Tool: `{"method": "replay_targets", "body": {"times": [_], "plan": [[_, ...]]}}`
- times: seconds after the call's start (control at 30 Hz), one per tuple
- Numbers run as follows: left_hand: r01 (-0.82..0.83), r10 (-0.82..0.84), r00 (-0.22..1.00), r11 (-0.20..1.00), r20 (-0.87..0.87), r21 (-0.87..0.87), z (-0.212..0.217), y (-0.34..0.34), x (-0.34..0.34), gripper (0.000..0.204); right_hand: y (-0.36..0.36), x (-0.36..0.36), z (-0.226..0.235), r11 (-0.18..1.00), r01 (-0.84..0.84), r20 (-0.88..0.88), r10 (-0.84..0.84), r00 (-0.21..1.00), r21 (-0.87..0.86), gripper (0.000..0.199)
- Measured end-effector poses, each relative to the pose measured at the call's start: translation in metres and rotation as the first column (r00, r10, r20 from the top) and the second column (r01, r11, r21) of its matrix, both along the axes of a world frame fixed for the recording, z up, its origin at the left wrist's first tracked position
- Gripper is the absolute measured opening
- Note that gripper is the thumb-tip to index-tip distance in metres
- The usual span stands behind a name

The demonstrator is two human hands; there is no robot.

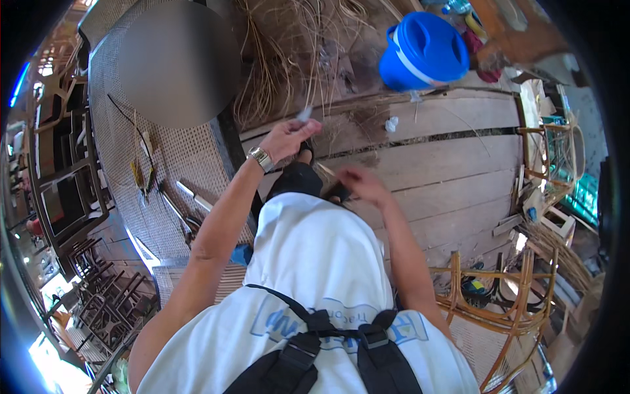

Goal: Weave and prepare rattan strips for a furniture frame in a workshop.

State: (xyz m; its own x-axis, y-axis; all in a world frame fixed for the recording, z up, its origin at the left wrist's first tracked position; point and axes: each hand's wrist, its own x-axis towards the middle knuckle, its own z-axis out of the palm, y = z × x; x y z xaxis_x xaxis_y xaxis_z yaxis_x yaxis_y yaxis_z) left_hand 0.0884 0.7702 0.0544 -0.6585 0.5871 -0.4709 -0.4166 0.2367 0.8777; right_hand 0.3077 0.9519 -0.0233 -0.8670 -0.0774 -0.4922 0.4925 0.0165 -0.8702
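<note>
My left hand (289,140), with a metal watch (261,158) on its wrist, is raised in front of me beside the woven cane panel (190,154). Its thumb and fingers close on a small whitish thing (304,114), blurred and too small to name. Lower and to the right, my right hand (365,184) is smeared by motion over my dark-clothed legs (295,178). A thin tan strip (325,169) shows close to its fingertips; whether the hand holds it I cannot tell. On the cane panel lie a white-handled tool (194,196), a dark hand tool (174,209) and a yellow-handled tool (138,176).
Loose cane strands (275,72) hang and lie ahead on the plank floor (446,157). A blue lidded cooler jug (423,52) stands at the far right, near a crumpled white scrap (392,124). A rattan chair (492,289) is at right; dark chair frames (69,157) stack up at left.
</note>
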Motion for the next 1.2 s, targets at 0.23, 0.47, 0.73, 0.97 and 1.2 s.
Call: {"method": "replay_targets", "body": {"times": [0.23,0.47,0.73,0.97,1.2], "plan": [[0.379,-0.378,0.925,0.911,0.042,-0.159,0.049,-0.075,-0.007,0.026,0.067,-0.036,0.165,0.98,-0.133,-0.083,0.146,0.986,0.147,0.015],[-0.015,0.02,0.999,0.992,0.034,-0.122,0.068,-0.156,-0.04,0.02,0.134,0.054,0.225,0.943,0.188,-0.164,-0.146,0.976,0.276,0.011],[-0.043,0.041,0.999,0.99,-0.019,-0.134,0.056,-0.147,-0.035,0.018,0.141,0.083,0.233,0.923,0.344,-0.272,-0.291,0.917,0.172,0.009],[0.022,-0.024,0.999,0.996,-0.03,-0.082,0.059,-0.149,-0.029,0.017,0.139,0.082,0.226,0.921,0.358,-0.251,-0.315,0.915,0.15,0.007],[0.018,-0.033,0.994,0.989,-0.1,-0.147,0.041,-0.157,-0.034,0.017,0.141,0.086,0.239,0.946,0.275,-0.193,-0.241,0.951,0.174,0.008]]}}
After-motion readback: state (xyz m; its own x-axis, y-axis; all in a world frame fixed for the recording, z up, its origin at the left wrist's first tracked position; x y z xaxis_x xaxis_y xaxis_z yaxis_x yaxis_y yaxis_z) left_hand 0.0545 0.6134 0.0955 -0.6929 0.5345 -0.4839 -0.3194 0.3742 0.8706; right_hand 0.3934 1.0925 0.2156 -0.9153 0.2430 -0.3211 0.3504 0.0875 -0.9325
